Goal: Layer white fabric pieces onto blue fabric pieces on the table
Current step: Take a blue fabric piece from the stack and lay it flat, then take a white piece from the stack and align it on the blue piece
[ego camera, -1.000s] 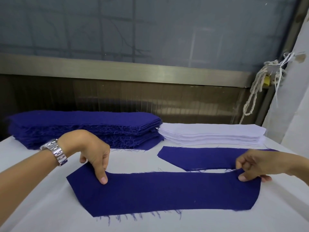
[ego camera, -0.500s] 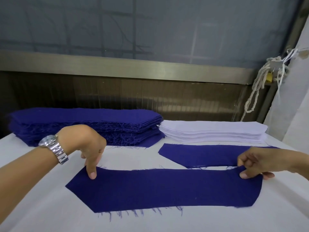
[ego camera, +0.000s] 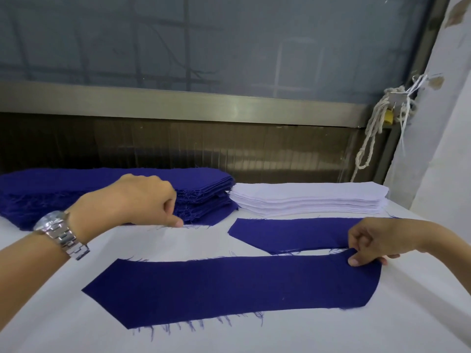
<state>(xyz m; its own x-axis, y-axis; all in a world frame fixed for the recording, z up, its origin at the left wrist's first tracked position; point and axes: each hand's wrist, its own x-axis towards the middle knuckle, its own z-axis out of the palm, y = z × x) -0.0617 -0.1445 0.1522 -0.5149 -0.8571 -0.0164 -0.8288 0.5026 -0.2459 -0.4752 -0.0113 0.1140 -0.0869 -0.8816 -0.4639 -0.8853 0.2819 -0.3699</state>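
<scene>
Seen from the head camera, a person works at a white-covered table [ego camera: 254,337]. A long blue fabric piece [ego camera: 229,289] lies flat in the foreground, its frayed threads trailing toward the viewer. The right hand [ego camera: 377,240] pinches that piece's far right corner between thumb and curled fingers. Just beyond it, close along the edge, lies a second blue fabric piece [ego camera: 293,233], its right end hidden behind the right hand.

The left hand [ego camera: 142,202], a metal wristwatch [ego camera: 61,233] on its wrist, is at the front edge of a stack of blue pieces [ego camera: 76,182] at the table's far left. Its fingers are curled and the index fingertip points down at the frayed threads; whether it grips any cloth cannot be told. A stack of white pieces [ego camera: 305,200] sits at the far right, just beside the blue stack, with neither hand on it. Behind the table runs a metal rail [ego camera: 178,103], and a knotted rope [ego camera: 369,138] hangs at the right.
</scene>
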